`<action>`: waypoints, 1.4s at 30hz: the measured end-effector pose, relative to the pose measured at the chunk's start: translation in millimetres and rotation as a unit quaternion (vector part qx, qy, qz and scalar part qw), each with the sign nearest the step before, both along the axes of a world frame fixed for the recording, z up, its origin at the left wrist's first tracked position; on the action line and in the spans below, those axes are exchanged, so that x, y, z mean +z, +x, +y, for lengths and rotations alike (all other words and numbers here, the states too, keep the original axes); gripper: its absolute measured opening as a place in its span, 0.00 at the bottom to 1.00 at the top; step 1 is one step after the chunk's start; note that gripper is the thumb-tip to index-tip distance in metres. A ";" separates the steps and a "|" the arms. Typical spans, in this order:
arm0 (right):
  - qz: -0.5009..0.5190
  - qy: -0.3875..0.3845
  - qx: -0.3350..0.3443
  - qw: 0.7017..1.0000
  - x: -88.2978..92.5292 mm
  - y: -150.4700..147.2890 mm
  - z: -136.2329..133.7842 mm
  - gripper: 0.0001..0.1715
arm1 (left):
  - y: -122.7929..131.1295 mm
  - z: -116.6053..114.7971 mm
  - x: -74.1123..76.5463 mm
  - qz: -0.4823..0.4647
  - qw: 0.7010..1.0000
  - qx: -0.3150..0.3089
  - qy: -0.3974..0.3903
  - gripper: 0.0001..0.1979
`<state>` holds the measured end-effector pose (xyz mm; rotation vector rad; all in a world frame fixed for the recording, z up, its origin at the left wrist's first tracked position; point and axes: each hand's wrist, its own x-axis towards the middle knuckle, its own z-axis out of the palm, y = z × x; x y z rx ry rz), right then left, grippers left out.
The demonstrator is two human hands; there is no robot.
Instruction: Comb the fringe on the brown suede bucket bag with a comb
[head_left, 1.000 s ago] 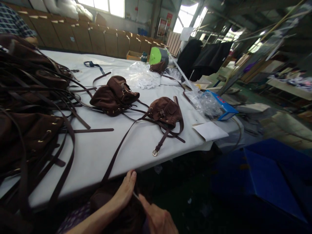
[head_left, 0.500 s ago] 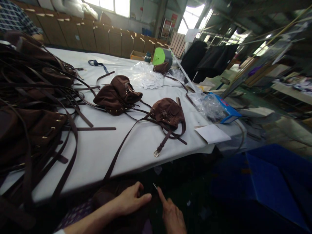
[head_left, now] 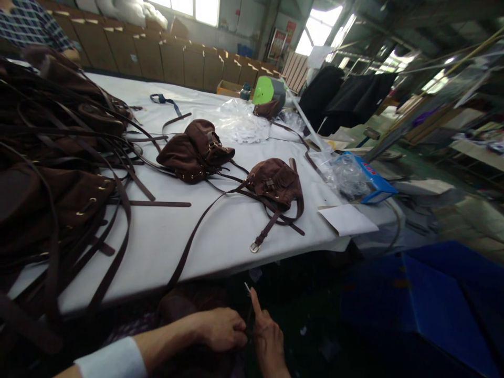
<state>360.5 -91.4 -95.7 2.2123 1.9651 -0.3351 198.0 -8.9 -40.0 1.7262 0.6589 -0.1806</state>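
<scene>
My left hand point(head_left: 220, 328) is closed in a fist on a dark brown bag point(head_left: 189, 310) lying in my lap, below the table's near edge. My right hand point(head_left: 268, 341) sits just beside it, touching it, fingers curled round a thin metal tool point(head_left: 247, 287) whose tip sticks up past the forefinger. A long brown strap point(head_left: 197, 231) runs from my lap up over the table edge to a small brown suede bag point(head_left: 275, 181) with a buckled strap point(head_left: 263, 235).
A white-covered table point(head_left: 220, 231) carries a second brown bag point(head_left: 195, 149), a heap of brown bags and straps point(head_left: 51, 157) at the left, white pieces in plastic point(head_left: 240, 123), a blue box point(head_left: 372, 178) and a paper sheet point(head_left: 346, 218). Another person's checked sleeve point(head_left: 35, 29) shows far left. Blue bin point(head_left: 437, 304) at right.
My left hand has dropped from the table edge and closed on the bag in my lap. The right hand has come up against it, and the tool tip now points upward.
</scene>
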 end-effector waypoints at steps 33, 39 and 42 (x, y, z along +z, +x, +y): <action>-0.066 -0.089 -0.062 0.992 -28.9 78.9 -44.0 0.41 | -27.0 -14.3 -27.6 0.003 0.899 0.425 -0.104 0.37; 0.096 0.068 -0.065 0.991 -23.0 59.8 -32.5 0.32 | 3.4 1.8 0.6 0.188 0.977 -0.025 0.098 0.40; 0.153 0.128 -0.039 0.979 -18.0 43.0 -30.9 0.30 | 13.6 4.8 -6.4 0.197 0.974 -0.043 0.100 0.21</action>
